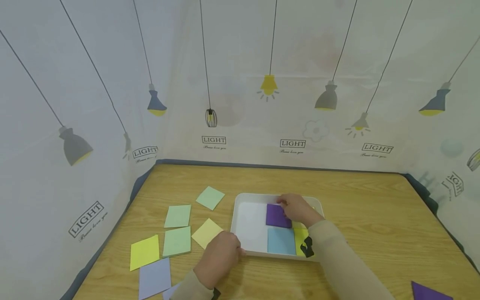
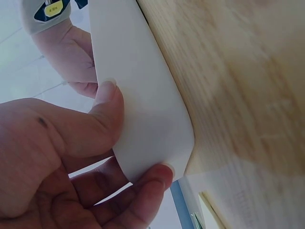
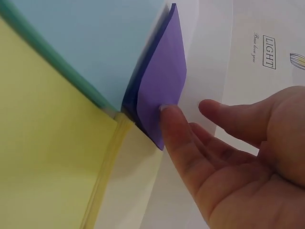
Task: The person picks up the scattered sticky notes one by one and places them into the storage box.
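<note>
A shallow white tray (image 1: 249, 227) lies on the wooden table. My left hand (image 1: 221, 255) grips its near left corner; in the left wrist view the thumb presses the outer wall of the tray (image 2: 145, 100) and other fingers curl round the corner. Inside the tray sit a stack of purple sticky notes (image 1: 275, 216), a light blue stack (image 1: 281, 241) and yellow ones (image 1: 299, 238), partly hidden by my right arm. My right hand (image 1: 298, 209) touches the purple stack; in the right wrist view a fingertip meets the purple stack's edge (image 3: 164, 71), with the thumb apart from it.
Left of the tray lie several green sticky notes (image 1: 177, 241), a pale yellow one (image 1: 207, 233), a bright yellow one (image 1: 144, 252) and lilac ones (image 1: 154, 278). A purple piece (image 1: 427, 291) is at the near right. Lamp-printed fabric (image 1: 247, 125) surrounds the table.
</note>
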{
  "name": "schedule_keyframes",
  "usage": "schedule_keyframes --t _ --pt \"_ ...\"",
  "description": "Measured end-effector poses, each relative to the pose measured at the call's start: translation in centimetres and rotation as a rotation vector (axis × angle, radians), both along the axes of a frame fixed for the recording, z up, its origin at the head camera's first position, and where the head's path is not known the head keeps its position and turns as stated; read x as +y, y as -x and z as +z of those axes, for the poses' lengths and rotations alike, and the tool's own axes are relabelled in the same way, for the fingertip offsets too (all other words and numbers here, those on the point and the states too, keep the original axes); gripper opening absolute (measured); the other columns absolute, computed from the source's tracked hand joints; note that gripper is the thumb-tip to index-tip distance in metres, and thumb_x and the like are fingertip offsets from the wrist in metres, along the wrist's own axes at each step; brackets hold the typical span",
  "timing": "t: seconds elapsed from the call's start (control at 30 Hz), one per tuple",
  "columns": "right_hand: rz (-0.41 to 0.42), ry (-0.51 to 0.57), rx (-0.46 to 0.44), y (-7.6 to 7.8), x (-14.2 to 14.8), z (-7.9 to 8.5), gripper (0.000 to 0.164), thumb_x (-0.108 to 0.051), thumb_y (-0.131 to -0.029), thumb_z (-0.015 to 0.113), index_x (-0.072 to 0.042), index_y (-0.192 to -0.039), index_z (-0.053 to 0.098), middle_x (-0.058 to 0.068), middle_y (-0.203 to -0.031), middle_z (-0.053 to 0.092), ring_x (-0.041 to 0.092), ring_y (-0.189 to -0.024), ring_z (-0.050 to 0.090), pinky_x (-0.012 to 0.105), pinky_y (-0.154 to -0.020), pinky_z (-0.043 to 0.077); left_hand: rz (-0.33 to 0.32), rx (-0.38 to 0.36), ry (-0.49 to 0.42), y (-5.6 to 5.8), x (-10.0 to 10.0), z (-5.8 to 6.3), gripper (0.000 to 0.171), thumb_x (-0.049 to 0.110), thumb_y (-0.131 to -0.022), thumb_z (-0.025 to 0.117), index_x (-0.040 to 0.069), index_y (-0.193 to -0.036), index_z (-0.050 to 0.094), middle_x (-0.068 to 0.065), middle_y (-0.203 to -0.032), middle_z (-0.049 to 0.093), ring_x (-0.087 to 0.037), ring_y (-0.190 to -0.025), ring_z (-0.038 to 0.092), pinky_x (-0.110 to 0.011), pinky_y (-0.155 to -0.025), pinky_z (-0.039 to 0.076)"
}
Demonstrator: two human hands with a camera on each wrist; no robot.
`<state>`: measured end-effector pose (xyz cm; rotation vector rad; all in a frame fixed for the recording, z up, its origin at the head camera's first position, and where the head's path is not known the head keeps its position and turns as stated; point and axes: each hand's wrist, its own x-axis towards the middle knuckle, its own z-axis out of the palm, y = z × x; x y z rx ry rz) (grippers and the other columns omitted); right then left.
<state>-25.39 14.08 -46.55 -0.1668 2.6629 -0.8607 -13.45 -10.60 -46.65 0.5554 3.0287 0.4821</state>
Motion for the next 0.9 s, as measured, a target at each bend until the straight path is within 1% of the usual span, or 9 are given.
schedule_keyframes --t 0.13,0.23,0.33,0.53,0.73,0.9 --pt "0.004 0.004 0.016 -0.2 0.3 0.5 0.03 -0.009 -0.105 0.048 -0.004 -0.128 0.065 0.013 -0.122 0.067 0.02 -0.094 0.063 0.043 -0.091 0.055 0.003 0.01 0.006 -0.1 0.1 0.0 0.02 0.022 -0.085 0.081 0.01 -0.069 0.078 0.003 -0.071 0.07 -0.004 -0.063 0.05 -0.026 -0.06 0.049" --pt "0.014 0.005 0.046 -0.3 0.6 0.9 0.027 -0.01 -0.103 0.052 -0.003 -0.125 0.066 0.013 -0.118 0.067 0.019 -0.091 0.063 0.04 -0.086 0.056 0.006 0.013 0.011 -0.1 0.1 0.0 0.018 0.02 -0.085 0.081 0.01 -0.07 0.078 0.003 -0.072 0.07 -0.005 -0.064 0.05 -0.027 -0.06 0.05" --pt "0.007 0.009 0.065 -0.4 0.9 1.3 0.026 -0.013 -0.101 0.057 -0.003 -0.123 0.067 0.012 -0.116 0.067 0.02 -0.092 0.063 0.039 -0.084 0.056 0.01 0.017 0.014 -0.1 0.1 -0.1 0.019 0.02 -0.085 0.08 0.01 -0.069 0.077 0.004 -0.071 0.068 -0.006 -0.064 0.05 -0.027 -0.06 0.05" --pt "0.0 -0.007 0.089 -0.9 1.3 2.2 0.023 -0.017 -0.098 0.063 -0.005 -0.117 0.068 0.009 -0.11 0.068 0.023 -0.098 0.062 0.041 -0.084 0.056 0.005 0.018 0.017 0.1 0.1 -0.3 0.022 0.022 -0.086 0.08 0.011 -0.067 0.076 0.005 -0.068 0.064 -0.006 -0.064 0.048 -0.026 -0.059 0.048" --pt "0.018 -0.014 0.131 -1.4 2.0 2.7 0.014 -0.017 -0.097 0.066 -0.007 -0.106 0.069 0.007 -0.102 0.067 0.022 -0.094 0.06 0.039 -0.081 0.054 0.004 0.027 0.015 0.0 0.1 -0.3 0.022 0.021 -0.085 0.08 0.01 -0.067 0.075 0.005 -0.068 0.064 -0.007 -0.064 0.05 -0.027 -0.061 0.049" --pt "0.015 -0.009 0.129 -2.2 2.8 3.2 0.015 -0.02 -0.097 0.066 -0.007 -0.106 0.069 0.007 -0.103 0.067 0.023 -0.096 0.059 0.042 -0.083 0.053 0.005 0.026 0.008 -0.1 0.1 -0.1 0.021 0.021 -0.085 0.08 0.01 -0.067 0.075 0.004 -0.068 0.065 -0.007 -0.065 0.05 -0.028 -0.06 0.049"
